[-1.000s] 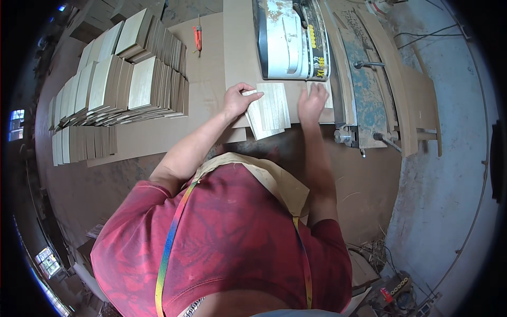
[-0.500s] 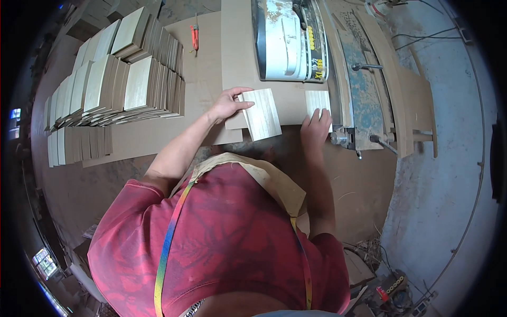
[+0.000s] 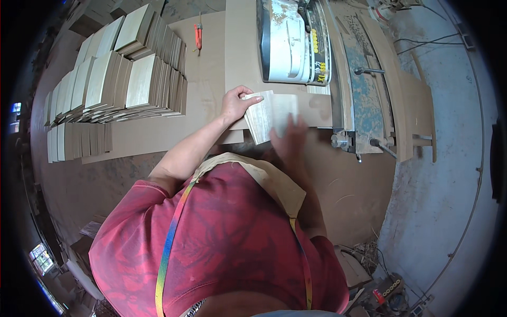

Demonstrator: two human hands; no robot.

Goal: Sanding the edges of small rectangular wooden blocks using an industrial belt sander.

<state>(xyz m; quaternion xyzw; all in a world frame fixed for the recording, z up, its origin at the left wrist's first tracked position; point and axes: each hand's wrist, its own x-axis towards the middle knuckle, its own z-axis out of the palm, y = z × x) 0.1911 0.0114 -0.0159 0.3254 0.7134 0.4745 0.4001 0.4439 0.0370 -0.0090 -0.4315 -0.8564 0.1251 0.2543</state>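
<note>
My left hand (image 3: 236,104) is closed around a small stack of thin wooden boards (image 3: 257,119), thumb lying over the top face and fingers behind. Close beside the stack, my right hand (image 3: 289,138), smeared by motion, grips a single pale wooden board (image 3: 285,108), also blurred. The upper left part of this board meets or overlaps the stack's right edge; which of the two I cannot tell. Just beyond both hands stands a white and black machine (image 3: 289,45), and the end of another pale board (image 3: 318,90) shows from under its near edge.
Rows of stacked wooden boards (image 3: 108,87) stand at the left on brown sheet material (image 3: 203,79). A red-handled tool (image 3: 198,37) lies near the far edge. To the right is a worn blue metal bed (image 3: 368,100) with a lever (image 3: 368,71), beside a pale wall (image 3: 443,174).
My right hand has moved left from the machine's near edge, bringing a board up to the stack. Another board end now shows under the machine. My left hand has shifted slightly right.
</note>
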